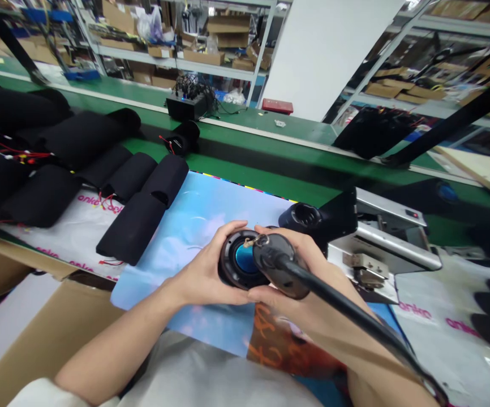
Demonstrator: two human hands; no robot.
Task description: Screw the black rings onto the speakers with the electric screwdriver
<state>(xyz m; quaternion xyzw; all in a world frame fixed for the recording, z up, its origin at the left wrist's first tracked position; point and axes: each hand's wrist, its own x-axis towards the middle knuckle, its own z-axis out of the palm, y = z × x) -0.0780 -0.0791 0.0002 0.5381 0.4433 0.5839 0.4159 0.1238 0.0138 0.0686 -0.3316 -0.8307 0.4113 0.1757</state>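
My left hand (205,271) is wrapped round a round black speaker unit (239,261) with a shiny blue centre, held over a light blue printed mat (189,226). My right hand (300,265) grips a black corded tool (281,265) whose thick cable runs down to the lower right. The tool's tip rests at the upper rim of the speaker, beside a small metal terminal. Both hands are closed on what they hold.
Several black fabric-covered cylinders (132,226) with red wires lie to the left on a printed plastic sheet. A metal fixture (381,249) with a black cylindrical holder (306,217) stands to the right. A green conveyor belt (249,147) runs behind. Cardboard boxes (11,316) sit at lower left.
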